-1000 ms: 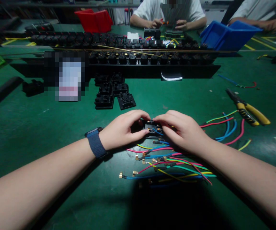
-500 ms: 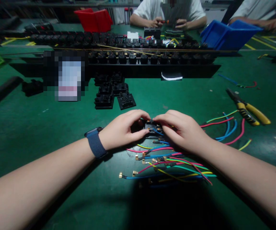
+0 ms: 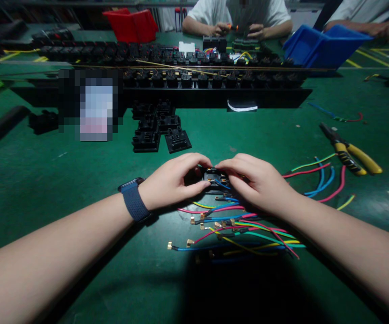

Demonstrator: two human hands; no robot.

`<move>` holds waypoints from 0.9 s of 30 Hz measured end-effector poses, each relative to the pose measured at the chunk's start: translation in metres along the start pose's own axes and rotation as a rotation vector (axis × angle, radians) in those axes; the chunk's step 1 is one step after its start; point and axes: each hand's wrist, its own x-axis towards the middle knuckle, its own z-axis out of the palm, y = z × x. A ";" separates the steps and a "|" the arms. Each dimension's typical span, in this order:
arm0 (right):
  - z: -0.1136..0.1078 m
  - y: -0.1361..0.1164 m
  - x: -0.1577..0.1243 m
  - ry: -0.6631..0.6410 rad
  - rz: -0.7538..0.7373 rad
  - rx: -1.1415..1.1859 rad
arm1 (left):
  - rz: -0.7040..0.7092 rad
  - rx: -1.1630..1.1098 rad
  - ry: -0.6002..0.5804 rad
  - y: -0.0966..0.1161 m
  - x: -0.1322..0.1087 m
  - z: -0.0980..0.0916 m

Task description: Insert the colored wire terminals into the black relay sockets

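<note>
The left hand point(image 3: 172, 182) and right hand point(image 3: 260, 182) pinch a black socket module point(image 3: 214, 173) between them. Its blue wire point(image 3: 220, 184) seems attached, while many loose wires point(image 3: 245, 235) lie unfitted on the desk point(image 3: 79, 180).

Both hands meet over a small black module point(image 3: 214, 179) on the green desk point(image 3: 79, 180). The left hand point(image 3: 174, 182), a dark watch point(image 3: 133, 200) on its wrist, grips the module's left side. The right hand point(image 3: 255, 184) grips its right side, fingers point(image 3: 226, 167) on the top edge. Coloured wires point(image 3: 235, 229) with brass terminals lie fanned just below. Yellow-handled pliers point(image 3: 350, 150) lie well apart to the right. A pile of black modules point(image 3: 160, 130) sits beyond the hands, before a long black strip point(image 3: 214, 96).
</note>
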 end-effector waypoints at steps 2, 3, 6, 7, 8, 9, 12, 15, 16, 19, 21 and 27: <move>0.000 0.000 0.000 -0.002 0.003 -0.004 | -0.004 -0.002 -0.007 0.000 0.000 0.000; 0.000 0.000 0.000 -0.003 0.003 -0.006 | -0.008 -0.002 -0.010 0.000 0.000 0.000; 0.000 0.000 0.000 -0.003 0.001 -0.007 | -0.016 -0.001 -0.012 0.000 0.000 0.000; 0.000 0.000 0.001 -0.004 0.000 -0.005 | -0.016 0.000 -0.010 0.000 0.000 0.000; 0.000 0.000 0.001 -0.007 -0.001 -0.003 | -0.015 0.000 -0.010 0.000 0.000 0.000; 0.000 0.000 0.001 -0.009 -0.001 -0.002 | -0.014 0.001 -0.010 0.001 0.000 0.000; 0.000 0.000 0.000 -0.014 0.002 0.001 | -0.005 -0.001 -0.012 0.001 0.000 0.000; 0.000 0.001 0.000 -0.013 0.002 0.001 | -0.005 -0.002 -0.011 0.000 0.000 0.000; 0.000 0.001 0.000 -0.014 0.002 0.000 | -0.006 -0.001 -0.008 0.000 0.000 0.000; 0.001 0.001 0.000 -0.013 0.002 0.003 | -0.004 -0.003 -0.004 -0.001 0.000 0.001; 0.001 0.001 0.000 -0.014 0.008 0.003 | 0.000 -0.003 -0.007 0.000 0.000 0.001; 0.000 0.001 0.001 -0.028 0.007 -0.005 | -0.007 0.002 -0.008 0.000 0.000 0.001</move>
